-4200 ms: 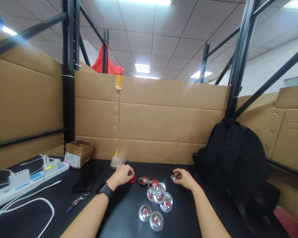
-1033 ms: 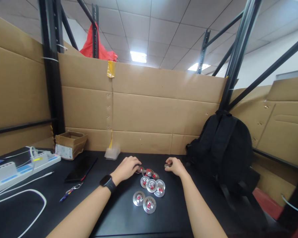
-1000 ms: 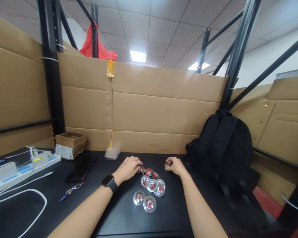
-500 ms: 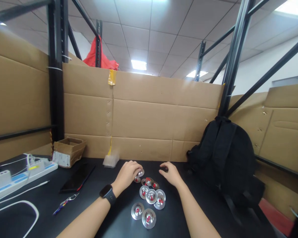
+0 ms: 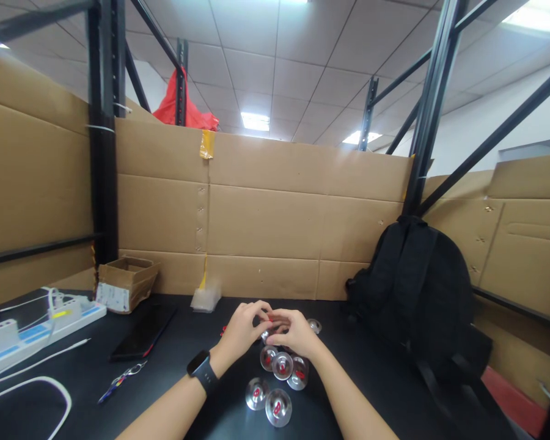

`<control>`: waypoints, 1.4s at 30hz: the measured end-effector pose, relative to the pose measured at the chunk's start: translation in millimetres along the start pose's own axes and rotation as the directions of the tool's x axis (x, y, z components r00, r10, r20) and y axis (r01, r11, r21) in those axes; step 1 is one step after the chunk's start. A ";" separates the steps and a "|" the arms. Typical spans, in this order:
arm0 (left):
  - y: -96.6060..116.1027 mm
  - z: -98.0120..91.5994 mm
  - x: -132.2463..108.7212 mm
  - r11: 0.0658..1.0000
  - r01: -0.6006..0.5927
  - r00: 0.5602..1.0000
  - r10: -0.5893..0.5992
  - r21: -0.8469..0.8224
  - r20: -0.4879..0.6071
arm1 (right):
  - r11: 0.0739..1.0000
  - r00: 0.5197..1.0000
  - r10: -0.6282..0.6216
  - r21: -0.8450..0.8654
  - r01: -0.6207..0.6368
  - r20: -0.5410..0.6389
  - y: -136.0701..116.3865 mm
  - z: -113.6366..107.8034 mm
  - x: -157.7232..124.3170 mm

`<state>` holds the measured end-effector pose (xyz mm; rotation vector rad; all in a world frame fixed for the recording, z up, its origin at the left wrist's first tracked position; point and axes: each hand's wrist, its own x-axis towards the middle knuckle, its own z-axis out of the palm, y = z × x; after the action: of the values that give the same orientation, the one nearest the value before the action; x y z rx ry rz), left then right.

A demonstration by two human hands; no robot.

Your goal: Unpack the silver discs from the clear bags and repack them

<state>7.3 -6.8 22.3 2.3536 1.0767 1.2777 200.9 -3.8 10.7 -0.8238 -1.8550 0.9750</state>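
Several small silver discs with red centres [image 5: 277, 382] lie in a cluster on the black table [image 5: 197, 409]. My left hand [image 5: 242, 330], with a black watch at its wrist, and my right hand [image 5: 296, 333] meet above the far side of the cluster. Both have their fingers pinched together around a small silver and red piece [image 5: 269, 322] held between them. One more silver disc [image 5: 314, 326] lies alone just right of my right hand.
A black backpack [image 5: 421, 293] leans against the cardboard wall at the right. A phone [image 5: 142, 330], a small open carton [image 5: 126, 283], a clear bag [image 5: 206, 299], a white power strip [image 5: 41, 321] with cables and a pen-like item [image 5: 119, 380] lie to the left.
My hands have come together from either side of the cluster and now pinch one piece between them. My right hand left a disc on the table to its right.
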 end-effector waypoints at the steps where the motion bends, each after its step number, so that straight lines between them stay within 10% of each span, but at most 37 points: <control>1: 1.0 0.5 -0.5 1.000 0.005 1.000 -0.005 -0.015 -0.007 | 1.000 1.000 0.000 0.005 0.000 -0.003 -0.1 -0.4 -0.3; 15: -5.1 -1.0 3.0 0.981 0.060 0.980 -0.093 -0.184 -0.178 | 0.998 0.992 -0.047 0.022 0.050 -0.115 2.3 -1.9 -0.7; 22: -16.1 3.9 4.2 0.914 0.151 0.987 -0.122 -0.375 0.101 | 0.989 0.994 -0.016 0.142 0.032 -0.112 0.8 -0.3 -0.9; 31: -20.3 16.5 4.4 0.853 0.206 0.978 -0.193 -0.479 0.077 | 0.987 0.996 -0.021 0.154 0.033 -0.082 -0.4 5.7 -0.3; 42: -21.2 -3.9 7.1 0.957 0.205 0.979 -0.200 -0.204 0.044 | 0.992 0.985 -0.037 0.111 0.056 -0.167 6.7 -1.7 4.8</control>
<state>-3.7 12.5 17.7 2.0423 1.0879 1.2211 201.5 3.9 7.3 -0.7648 -1.6545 0.9463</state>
